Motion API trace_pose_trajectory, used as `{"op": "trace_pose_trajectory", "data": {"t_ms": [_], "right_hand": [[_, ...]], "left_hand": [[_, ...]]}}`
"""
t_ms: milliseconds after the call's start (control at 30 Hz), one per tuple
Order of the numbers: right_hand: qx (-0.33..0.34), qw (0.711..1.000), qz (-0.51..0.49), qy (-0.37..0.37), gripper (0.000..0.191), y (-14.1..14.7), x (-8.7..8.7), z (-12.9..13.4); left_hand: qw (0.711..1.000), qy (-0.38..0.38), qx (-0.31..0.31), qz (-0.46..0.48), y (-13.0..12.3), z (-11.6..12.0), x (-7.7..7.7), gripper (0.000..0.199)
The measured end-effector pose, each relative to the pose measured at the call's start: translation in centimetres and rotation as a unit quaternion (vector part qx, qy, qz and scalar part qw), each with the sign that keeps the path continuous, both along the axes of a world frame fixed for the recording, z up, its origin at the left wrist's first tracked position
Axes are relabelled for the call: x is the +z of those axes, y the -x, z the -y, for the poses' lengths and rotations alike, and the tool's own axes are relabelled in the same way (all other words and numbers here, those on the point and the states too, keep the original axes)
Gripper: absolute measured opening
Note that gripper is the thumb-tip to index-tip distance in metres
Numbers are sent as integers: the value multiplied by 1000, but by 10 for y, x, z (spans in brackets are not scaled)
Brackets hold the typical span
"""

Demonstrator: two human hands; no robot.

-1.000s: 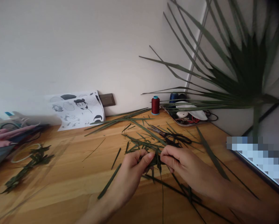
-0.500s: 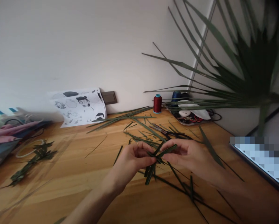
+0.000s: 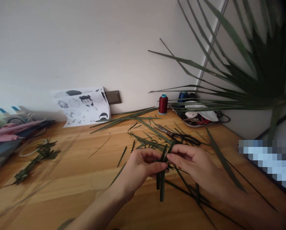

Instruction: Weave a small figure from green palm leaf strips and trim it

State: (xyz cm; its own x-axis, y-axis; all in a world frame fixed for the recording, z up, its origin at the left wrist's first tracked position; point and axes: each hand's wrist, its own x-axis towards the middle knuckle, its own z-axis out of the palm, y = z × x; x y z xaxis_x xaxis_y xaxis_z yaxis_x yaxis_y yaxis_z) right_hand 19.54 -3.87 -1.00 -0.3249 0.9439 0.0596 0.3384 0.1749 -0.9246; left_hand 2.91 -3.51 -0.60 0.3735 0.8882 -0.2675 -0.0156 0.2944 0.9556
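Note:
Between my two hands, above the wooden table, are a few green palm leaf strips [image 3: 162,185] crossed over one another. My left hand [image 3: 146,164] pinches them with thumb and forefinger, and two ends hang below the thumb. From the other side, my right hand [image 3: 187,158] grips the strips near their upper ends, thumb against fingers. Just beyond my hands lie black-handled scissors [image 3: 181,136], blades pointing left, among several cut leaf scraps. How the strips cross behind my fingertips is partly hidden.
A woven leaf piece [image 3: 35,163] lies at left. Printed drawings [image 3: 85,107] lean on the wall. A red thread spool [image 3: 163,104] stands near a tray [image 3: 193,124] of small items. A large palm leaf [image 3: 260,73] overhangs the right side, above a pixelated screen [image 3: 269,166].
The held strips have turned from spread and crossed to nearly upright, their lower ends hanging further down. My right fingertips have come closer to the left ones. The view has shifted slightly.

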Motion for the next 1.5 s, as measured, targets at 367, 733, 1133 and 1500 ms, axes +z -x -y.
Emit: {"op": "trace_pose_trajectory", "data": {"t_ms": [367, 733, 1133, 1500], "right_hand": [[-28, 997, -54, 45, 13, 3, -1, 4], [-42, 994, -69, 77, 10, 4, -10, -3], [-32, 991, -105, 76, 8, 4, -18, -6], [-41, 997, -43, 39, 8, 3, -9, -2]], "left_hand": [[998, 19, 48, 38, -5, 4, -9, 14], [996, 25, 78, 40, -6, 5, -14, 13], [991, 43, 101, 71, -10, 5, -16, 15], [990, 20, 132, 41, -13, 8, -12, 16]]}}
